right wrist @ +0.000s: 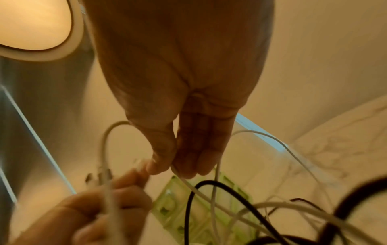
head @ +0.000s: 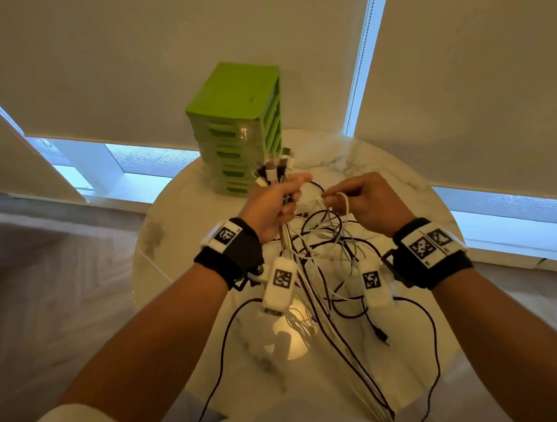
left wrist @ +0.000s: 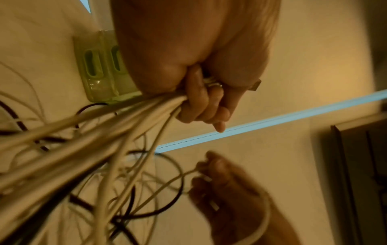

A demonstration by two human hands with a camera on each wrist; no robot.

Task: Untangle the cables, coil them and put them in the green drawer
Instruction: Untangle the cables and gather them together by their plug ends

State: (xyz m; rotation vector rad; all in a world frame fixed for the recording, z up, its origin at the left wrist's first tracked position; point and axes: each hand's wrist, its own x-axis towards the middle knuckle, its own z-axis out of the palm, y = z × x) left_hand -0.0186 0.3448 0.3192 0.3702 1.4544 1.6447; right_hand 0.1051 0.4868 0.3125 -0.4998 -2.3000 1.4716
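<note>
My left hand (head: 278, 200) grips a thick bundle of white and black cables (head: 312, 265) just below their plugs (head: 272, 171), which stick up out of the fist. The fist (left wrist: 201, 102) wraps round the white strands (left wrist: 104, 132). The bundle's tangled loops hang down over the table and past its near edge. My right hand (head: 353, 201) pinches one white cable (head: 345, 203) between thumb and fingers (right wrist: 167, 165), a short way right of the left fist. The green drawer tower (head: 239, 123) stands behind the hands, all drawers closed.
The round white marble table (head: 402, 183) carries the tower at its far edge. Window blinds (head: 476, 59) hang behind it. A black cable end with a plug (head: 384, 338) dangles over the tabletop near me. Wooden floor (head: 57, 280) lies to the left.
</note>
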